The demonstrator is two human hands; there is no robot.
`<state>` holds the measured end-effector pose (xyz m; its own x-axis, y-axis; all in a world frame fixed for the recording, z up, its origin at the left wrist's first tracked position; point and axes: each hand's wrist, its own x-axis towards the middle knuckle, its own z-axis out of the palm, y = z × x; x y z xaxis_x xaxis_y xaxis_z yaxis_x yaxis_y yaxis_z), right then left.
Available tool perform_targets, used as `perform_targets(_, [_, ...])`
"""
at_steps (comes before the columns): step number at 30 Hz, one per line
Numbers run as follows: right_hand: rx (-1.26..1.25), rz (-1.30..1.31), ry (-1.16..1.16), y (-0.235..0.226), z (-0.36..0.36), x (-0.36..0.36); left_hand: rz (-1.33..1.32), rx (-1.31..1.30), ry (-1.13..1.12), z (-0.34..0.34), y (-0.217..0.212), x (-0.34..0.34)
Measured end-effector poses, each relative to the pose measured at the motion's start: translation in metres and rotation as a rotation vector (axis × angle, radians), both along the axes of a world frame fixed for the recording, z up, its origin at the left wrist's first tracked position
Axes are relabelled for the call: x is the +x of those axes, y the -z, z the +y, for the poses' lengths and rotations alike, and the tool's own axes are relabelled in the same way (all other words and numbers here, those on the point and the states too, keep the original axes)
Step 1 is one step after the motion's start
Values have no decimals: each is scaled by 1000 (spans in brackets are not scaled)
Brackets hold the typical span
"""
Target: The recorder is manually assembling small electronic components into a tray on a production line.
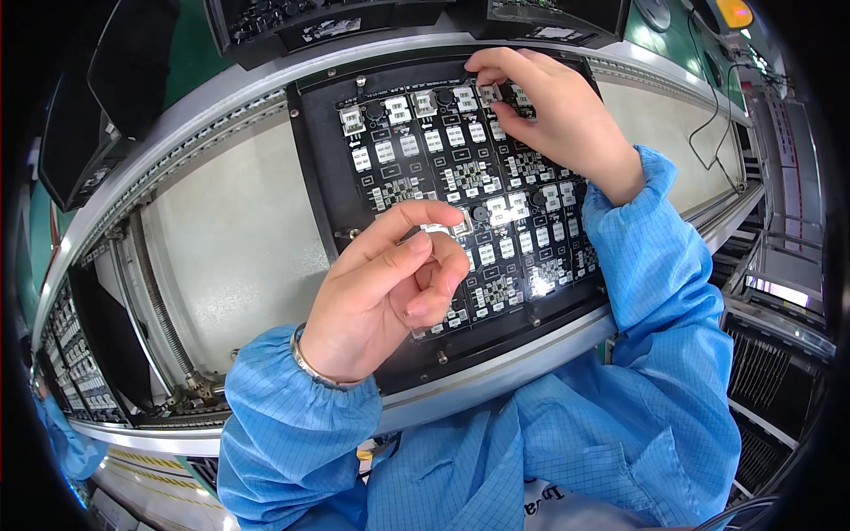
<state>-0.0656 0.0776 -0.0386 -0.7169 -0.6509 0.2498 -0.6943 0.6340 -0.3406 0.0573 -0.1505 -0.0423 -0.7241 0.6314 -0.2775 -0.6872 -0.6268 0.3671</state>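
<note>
A black tray (323, 164) carries several black circuit boards, set with white connectors (397, 109), small white parts and round black components (374, 111). Over the front left of the boards, my left hand (376, 279) is turned partly palm up with its fingers curled. A small white piece shows between its thumb and index finger; whether it is pinched there or lies on the board behind I cannot make out. At the tray's far edge my right hand (567, 111) reaches down, thumb and index finger apart around a white connector (487, 95). Its other fingertips are hidden.
The tray rests on a metal-edged conveyor (239, 212). Black bins (328, 26) of small parts stand behind it. More boards (80, 354) lie in another tray at far left. A cable (713, 142) hangs at the right, and a blue sleeve of another person (75, 442) shows at lower left.
</note>
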Motion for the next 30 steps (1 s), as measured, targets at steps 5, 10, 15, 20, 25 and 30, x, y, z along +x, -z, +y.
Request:
perform_targets(5, [99,65,13,-6,-5,11,10,-16,5,2,-1,-1])
perform_targets(10, [91,103,18,-3,-4,11,8,-14,8,4,-1,-1])
perform_targets(15, [21,99,83,-3,0,8,-2,-78,22,8,-5,-3])
perform_targets(20, [-11,115,46,-2,5,7,-24,-49,9,13,-5,-4])
perform_targets(25, [-198,-5,-32,-30,-2,29,-19,-87,6,16,-6,-5])
perform_targets(30, [-309,-216,-383,-35,-24,64,-38,-60,-29,19,-2,-1])
